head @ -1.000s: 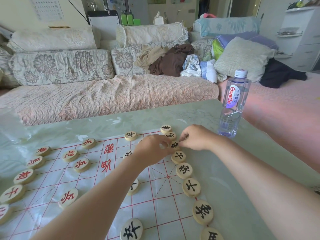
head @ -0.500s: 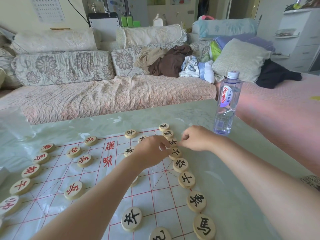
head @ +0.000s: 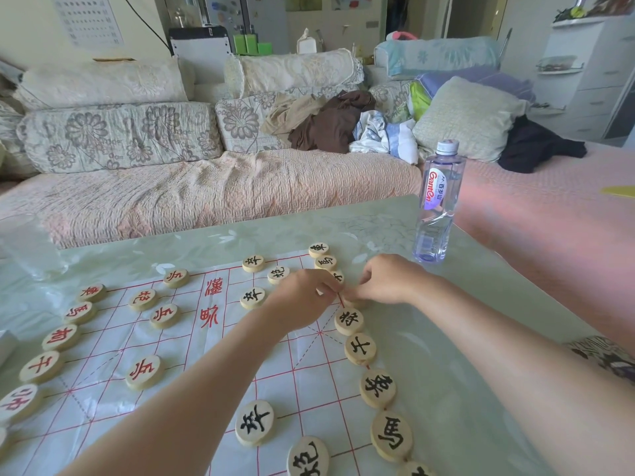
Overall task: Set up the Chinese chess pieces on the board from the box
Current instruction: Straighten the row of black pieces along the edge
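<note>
At the right edge of the white red-lined board (head: 302, 372), a round pale wooden piece (head: 355, 303) is being seated, pinched by the right hand (head: 388, 280); whether the curled left hand (head: 302, 298) holds anything cannot be told. Centring on its crossing seems needed next.

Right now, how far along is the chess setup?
Looks nearly done. Red pieces line the board's left side and black pieces its right. In hand: left hand and right hand meet on one mostly hidden back-row piece. Left: seating that one; other points are covered or out of frame.
</note>
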Tool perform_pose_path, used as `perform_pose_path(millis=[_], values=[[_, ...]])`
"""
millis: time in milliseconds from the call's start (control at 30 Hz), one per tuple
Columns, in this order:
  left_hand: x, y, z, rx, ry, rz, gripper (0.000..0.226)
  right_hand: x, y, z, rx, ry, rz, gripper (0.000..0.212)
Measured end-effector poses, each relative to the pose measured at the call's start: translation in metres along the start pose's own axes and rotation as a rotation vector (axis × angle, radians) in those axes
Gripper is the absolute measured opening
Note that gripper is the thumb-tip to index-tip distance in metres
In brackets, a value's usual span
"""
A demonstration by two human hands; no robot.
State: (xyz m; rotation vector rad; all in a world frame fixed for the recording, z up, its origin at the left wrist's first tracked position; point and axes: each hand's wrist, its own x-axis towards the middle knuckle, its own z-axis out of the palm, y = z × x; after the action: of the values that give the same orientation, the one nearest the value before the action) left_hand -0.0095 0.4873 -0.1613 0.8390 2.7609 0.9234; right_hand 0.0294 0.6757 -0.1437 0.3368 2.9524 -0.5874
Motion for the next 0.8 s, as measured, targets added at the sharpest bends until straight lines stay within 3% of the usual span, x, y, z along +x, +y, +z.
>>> perform_pose_path(millis=[67, 200, 467, 633, 800], values=[[-0.002, -0.001, 0.000, 0.039, -0.015, -0.001, 0.017, 0.001, -0.001, 0.001, 0.016, -0.017, -0.021, 0.063], [-0.004, 0.000, 0.001, 0.053, -0.023, 0.028, 0.019, 0.003, -0.005, -0.004, 0.076, -0.102, -0.104, 0.037], [-0.004, 0.000, -0.001, 0.044, -0.068, -0.014, 0.022, 0.002, -0.003, 0.004, -0.010, -0.022, -0.051, 0.065], [-0.004, -0.003, 0.000, -0.002, -0.048, -0.005, 0.020, -0.004, -0.004, -0.008, 0.059, -0.073, -0.196, 0.029], [-0.004, -0.008, 0.002, 0.014, -0.049, 0.008, 0.027, 0.000, -0.007, -0.007, 0.091, -0.078, -0.221, 0.033]])
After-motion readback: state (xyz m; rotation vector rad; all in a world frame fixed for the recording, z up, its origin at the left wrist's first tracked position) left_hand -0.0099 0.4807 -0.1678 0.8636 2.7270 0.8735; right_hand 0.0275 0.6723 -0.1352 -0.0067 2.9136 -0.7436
